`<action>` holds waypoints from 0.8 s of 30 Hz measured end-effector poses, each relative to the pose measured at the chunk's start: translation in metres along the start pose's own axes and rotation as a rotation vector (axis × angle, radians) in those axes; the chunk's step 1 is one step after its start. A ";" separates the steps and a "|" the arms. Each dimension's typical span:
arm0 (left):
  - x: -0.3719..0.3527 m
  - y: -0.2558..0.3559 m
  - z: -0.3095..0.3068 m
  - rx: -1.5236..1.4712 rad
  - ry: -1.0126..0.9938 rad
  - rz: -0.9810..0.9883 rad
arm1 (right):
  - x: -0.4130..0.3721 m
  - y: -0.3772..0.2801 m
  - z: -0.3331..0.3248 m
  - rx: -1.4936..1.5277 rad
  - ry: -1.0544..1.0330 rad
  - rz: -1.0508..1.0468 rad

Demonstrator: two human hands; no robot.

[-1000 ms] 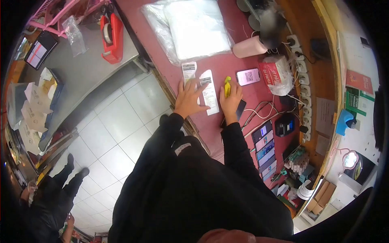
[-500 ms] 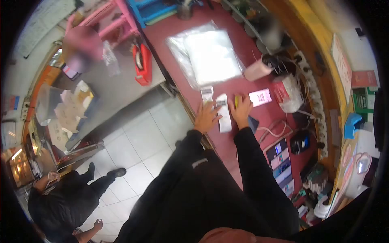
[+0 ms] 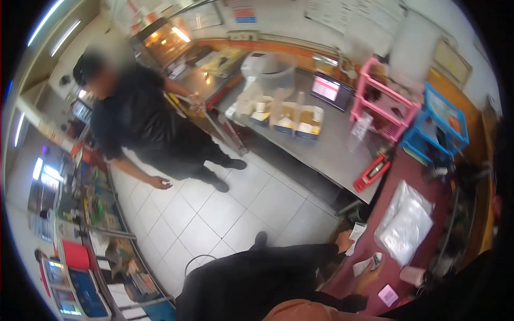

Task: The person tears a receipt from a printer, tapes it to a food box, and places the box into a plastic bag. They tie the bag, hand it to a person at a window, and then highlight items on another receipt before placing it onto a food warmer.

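Note:
At the near edge of the dark red table (image 3: 342,291), my left hand (image 3: 344,242) is closed at a white paper slip (image 3: 357,232), fingers bent against its side. Farther right, my right hand (image 3: 368,279) is closed on a second, curled printed paper slip (image 3: 362,267). Both hands are small in view, and their fingertips are partly hidden. A phone (image 3: 387,295) with a lit pink and white screen lies beside my right hand. Beyond the slips is a stack of clear plastic bags (image 3: 405,224).
A person in dark clothes (image 3: 152,107) stands across the tiled floor (image 3: 201,227). On the grey counter (image 3: 332,144) are open boxes (image 3: 286,120), a tablet (image 3: 331,91) and a red tape dispenser (image 3: 373,172). Pink (image 3: 383,101) and blue racks (image 3: 436,120) stand behind.
My view has swung left and up, bringing the standing person and more of the room into sight. The slips and my hands now appear lower right. The yellow item by my right hand no longer shows.

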State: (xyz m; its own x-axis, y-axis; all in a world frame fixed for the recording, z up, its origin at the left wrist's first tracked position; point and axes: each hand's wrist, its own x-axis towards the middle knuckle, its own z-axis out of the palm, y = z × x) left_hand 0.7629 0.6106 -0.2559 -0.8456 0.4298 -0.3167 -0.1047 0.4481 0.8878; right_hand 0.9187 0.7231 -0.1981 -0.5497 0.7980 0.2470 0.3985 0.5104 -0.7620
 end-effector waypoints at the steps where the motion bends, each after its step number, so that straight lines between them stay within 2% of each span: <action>1: 0.005 -0.007 -0.009 -0.201 0.006 -0.012 | 0.004 -0.048 0.000 0.012 0.114 -0.069; 2: 0.017 -0.014 -0.015 -0.401 0.004 -0.016 | 0.012 -0.085 0.009 -0.004 0.051 -0.016; 4: 0.018 0.006 -0.071 -0.652 -0.178 0.078 | 0.019 -0.149 0.023 -0.045 -0.067 0.077; 5: 0.016 0.026 -0.121 -0.766 -0.270 0.139 | 0.031 -0.131 0.060 0.055 -0.135 -0.189; 6: 0.011 0.039 -0.170 -0.723 -0.260 0.216 | 0.035 -0.119 0.104 0.198 -0.297 -0.090; 7: 0.000 0.052 -0.224 -0.676 -0.249 0.286 | 0.034 -0.161 0.139 0.360 -0.395 0.000; 8: -0.005 0.055 -0.276 -0.620 -0.237 0.358 | 0.036 -0.169 0.191 0.633 -0.590 0.151; 9: -0.001 0.042 -0.323 -0.443 -0.113 0.466 | 0.034 -0.226 0.223 0.928 -0.784 0.324; 10: 0.000 0.028 -0.370 -0.265 0.011 0.559 | 0.022 -0.286 0.254 1.050 -0.902 0.317; 11: -0.009 0.026 -0.418 -0.220 0.080 0.385 | 0.011 -0.328 0.290 1.085 -1.042 0.280; 12: -0.022 0.026 -0.465 -0.179 0.141 0.203 | 0.002 -0.373 0.323 0.897 -1.187 0.110; 13: -0.028 0.018 -0.507 -0.285 0.137 0.177 | -0.013 -0.419 0.353 0.695 -1.189 -0.168; 15: -0.039 0.003 -0.576 -0.433 0.178 0.189 | -0.046 -0.501 0.398 0.692 -1.216 -0.240; 16: -0.059 0.020 -0.615 -0.377 0.194 0.133 | -0.058 -0.529 0.421 0.723 -1.245 -0.302; 18: -0.050 -0.017 -0.657 -0.393 0.463 0.317 | -0.078 -0.579 0.459 0.803 -1.335 -0.402; 21: -0.037 -0.050 -0.725 -0.729 0.440 0.063 | -0.106 -0.632 0.504 0.949 -1.419 -0.458; 24: -0.001 -0.079 -0.780 -0.475 0.553 0.368 | -0.124 -0.677 0.531 0.938 -1.381 -0.431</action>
State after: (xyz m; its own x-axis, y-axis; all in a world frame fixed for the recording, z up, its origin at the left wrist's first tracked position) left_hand 0.3639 -0.0365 -0.0657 -0.9922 -0.0198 0.1233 0.1245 -0.0796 0.9890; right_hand 0.3270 0.1081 -0.0306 -0.8683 -0.4354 0.2374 -0.1898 -0.1504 -0.9702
